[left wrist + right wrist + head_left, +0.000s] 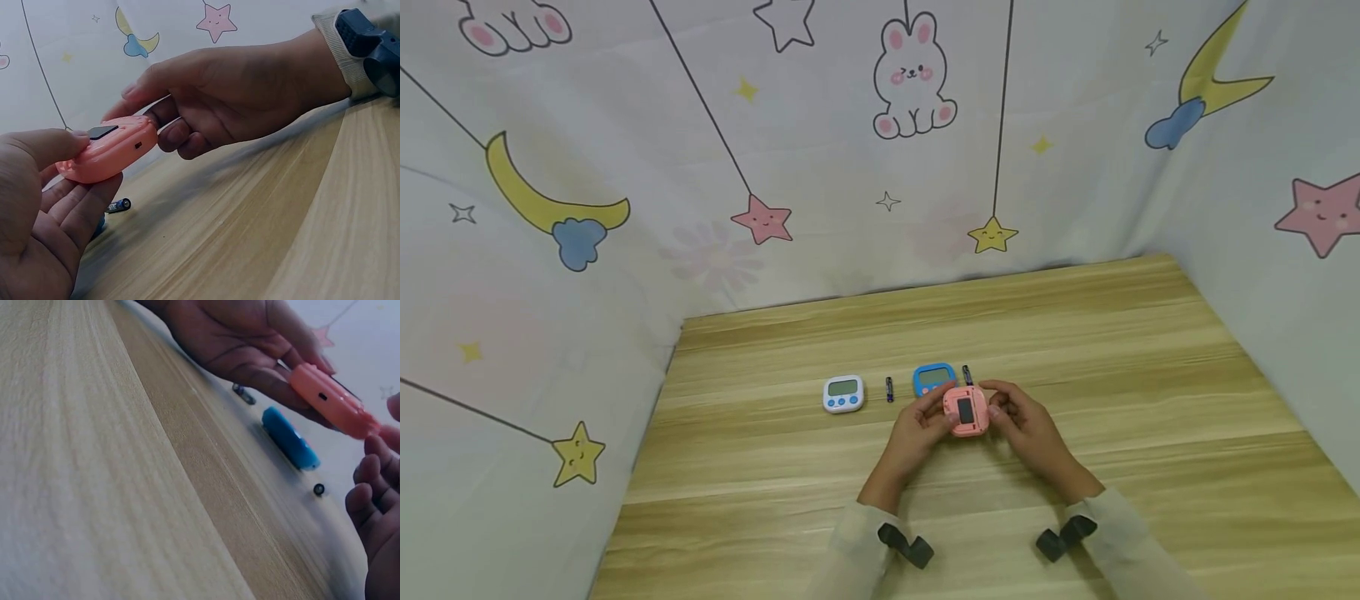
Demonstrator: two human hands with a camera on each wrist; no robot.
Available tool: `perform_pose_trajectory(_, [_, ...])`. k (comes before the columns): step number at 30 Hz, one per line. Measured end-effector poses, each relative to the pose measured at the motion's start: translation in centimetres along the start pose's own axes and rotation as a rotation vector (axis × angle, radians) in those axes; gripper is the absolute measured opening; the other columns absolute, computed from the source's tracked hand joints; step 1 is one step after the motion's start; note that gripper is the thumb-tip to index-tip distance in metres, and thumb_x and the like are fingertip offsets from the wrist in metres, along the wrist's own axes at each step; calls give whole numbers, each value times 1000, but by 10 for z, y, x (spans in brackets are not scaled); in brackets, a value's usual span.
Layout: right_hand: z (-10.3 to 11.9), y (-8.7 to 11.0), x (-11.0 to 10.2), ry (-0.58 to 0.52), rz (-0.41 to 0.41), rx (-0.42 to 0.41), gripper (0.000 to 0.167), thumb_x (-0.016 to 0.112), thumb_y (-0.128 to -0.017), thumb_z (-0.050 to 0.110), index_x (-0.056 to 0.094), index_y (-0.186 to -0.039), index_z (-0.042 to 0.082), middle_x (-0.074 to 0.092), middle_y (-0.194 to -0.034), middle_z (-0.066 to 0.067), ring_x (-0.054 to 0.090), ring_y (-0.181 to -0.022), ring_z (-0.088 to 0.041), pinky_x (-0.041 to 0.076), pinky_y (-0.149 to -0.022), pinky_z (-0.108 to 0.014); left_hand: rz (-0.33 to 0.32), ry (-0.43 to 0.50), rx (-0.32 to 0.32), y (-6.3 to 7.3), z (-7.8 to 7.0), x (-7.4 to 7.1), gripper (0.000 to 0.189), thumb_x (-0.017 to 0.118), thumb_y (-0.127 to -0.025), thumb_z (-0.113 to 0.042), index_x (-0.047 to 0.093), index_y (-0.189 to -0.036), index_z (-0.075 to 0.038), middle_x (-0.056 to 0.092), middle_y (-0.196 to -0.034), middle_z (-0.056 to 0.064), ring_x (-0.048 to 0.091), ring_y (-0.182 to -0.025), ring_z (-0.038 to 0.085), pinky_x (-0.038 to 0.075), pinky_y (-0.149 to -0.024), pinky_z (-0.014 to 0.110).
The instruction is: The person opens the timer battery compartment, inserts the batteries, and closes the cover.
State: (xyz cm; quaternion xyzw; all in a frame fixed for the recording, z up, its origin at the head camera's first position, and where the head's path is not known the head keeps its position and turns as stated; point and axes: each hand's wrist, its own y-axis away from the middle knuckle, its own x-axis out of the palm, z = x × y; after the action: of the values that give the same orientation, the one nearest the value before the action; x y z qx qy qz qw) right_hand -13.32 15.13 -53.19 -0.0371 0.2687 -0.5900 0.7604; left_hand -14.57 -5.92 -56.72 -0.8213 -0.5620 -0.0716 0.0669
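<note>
A pink digital timer [978, 414] is held above the table, its back turned up with a dark rectangular patch on it. My left hand [916, 431] grips its left side; in the left wrist view the thumb lies on the back and the fingers [94, 203] support it from below. My right hand [1032, 433] pinches the opposite edge, the other fingers curled beneath. Just beyond the hands lies a blue timer [934, 376], partly covered by the left fingers. A small dark battery [967, 374] lies right of it.
Further left on the wooden table [737, 467] are a white timer [843, 393], screen up, and another dark battery [889, 389] between it and the blue one. A patterned cloth [820, 142] hangs behind the table and along its sides.
</note>
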Motion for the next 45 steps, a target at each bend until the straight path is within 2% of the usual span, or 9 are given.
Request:
perform_pose_trajectory(4, [-6, 1, 1, 3, 2, 18, 32, 53, -97, -5, 54, -130, -7, 58, -92, -9, 55, -72, -18, 48, -61, -22, -2, 0, 6, 0, 0, 0, 53, 61, -96, -5, 45, -146, -7, 57, -134, 15, 59, -117, 22, 52, -90, 28])
perform_pose_trajectory(10, [-33, 4, 4, -24, 9, 94, 35, 53, -100, 3, 56, -134, 8, 61, -100, -3, 59, -84, -17, 51, -70, -22, -2, 7, 12, 0, 0, 1, 52, 61, -96, -5, 45, -145, -7, 56, -134, 16, 59, -117, 22, 52, -91, 28])
perform_pose_trajectory(15, [-38, 4, 2, -99, 33, 169, 35, 58, -100, 17, 57, -134, 15, 62, -104, -4, 62, -88, -14, 53, -71, -24, 8, 6, 14, 0, -1, 0, 52, 61, -96, -5, 45, -146, -8, 56, -136, 15, 58, -119, 22, 51, -92, 29])
perform_pose_trajectory(20, [-39, 3, 0, -186, 45, 254, 37, 65, -96, 25, 61, -129, 9, 66, -111, -8, 65, -95, -16, 55, -77, -26, 23, 19, 15, 2, -2, 0, 53, 61, -96, -6, 45, -146, -9, 54, -139, 13, 56, -122, 24, 50, -94, 29])
perform_pose_trajectory(24, [-39, 2, -2, -246, 44, 300, 37, 69, -92, 25, 64, -122, 4, 67, -110, -11, 66, -93, -17, 57, -77, -28, 27, 15, 21, 2, -3, 0, 54, 63, -96, -8, 44, -146, -7, 52, -141, 13, 55, -124, 25, 49, -95, 28])
perform_pose_trajectory(29, [-40, 1, -3, -289, 49, 305, 32, 70, -92, 23, 65, -117, 4, 67, -107, -12, 67, -91, -19, 57, -77, -30, 34, -7, 40, 2, -2, 0, 54, 63, -96, -10, 44, -146, -7, 52, -141, 12, 55, -124, 25, 49, -96, 29])
perform_pose_trajectory(35, [-40, 2, -3, -287, 60, 290, 30, 68, -93, 19, 64, -116, 1, 67, -106, -11, 66, -89, -17, 57, -76, -28, 30, -43, 39, 2, 0, -1, 52, 62, -96, -10, 47, -145, -11, 53, -140, 10, 57, -121, 23, 50, -94, 29])
perform_pose_trajectory(39, [-38, 1, -3, -285, 67, 288, 29, 67, -94, 19, 63, -116, 0, 67, -105, -11, 66, -89, -16, 57, -75, -27, 23, -29, 32, 1, 0, -1, 53, 64, -95, -10, 47, -145, -11, 53, -141, 7, 57, -121, 23, 50, -94, 29])
perform_pose_trajectory(45, [-36, 0, -3, -270, 75, 305, 29, 68, -93, 20, 63, -114, 0, 66, -103, -13, 66, -89, -16, 56, -76, -27, 26, -30, 30, 1, -2, -2, 53, 64, -95, -10, 47, -145, -10, 53, -141, 9, 57, -121, 24, 50, -94, 30])
